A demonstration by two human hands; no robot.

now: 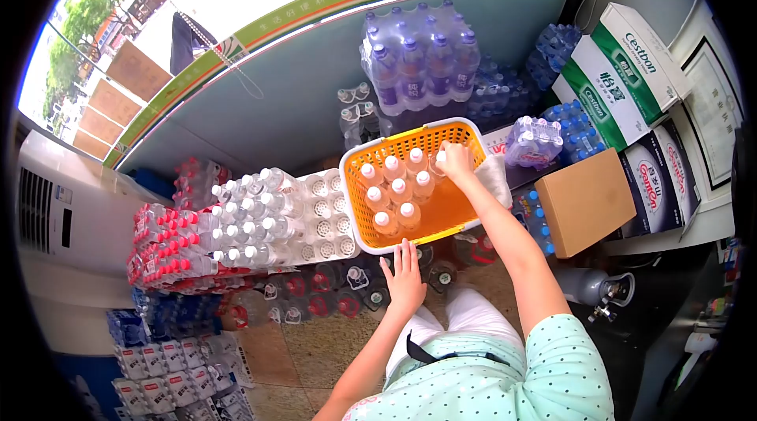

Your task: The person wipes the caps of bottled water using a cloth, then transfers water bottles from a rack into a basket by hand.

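An orange plastic basket (465, 131) with a pale rim stands in front of me. Inside it, toward the left, several clear bottles (398, 188) with white caps stand upright. My right hand (456, 161) reaches in at the back right, its fingers closed around the top of another white-capped bottle (438, 170); most of that bottle's body is hard to see. At the front edge of the basket, my left hand (405, 279) lies with fingers stretched out, fingertips at the rim. Nothing shows in its grasp.
Left of the basket, a white slotted tray (335, 244) holds white-capped bottles (256, 216). Red-capped packs (169, 240) stand beyond. Behind is a wrapped purple-capped pack (422, 58). A cardboard box (585, 202), Cestbon cartons (619, 78) and a grey cylinder (583, 285) are at right.
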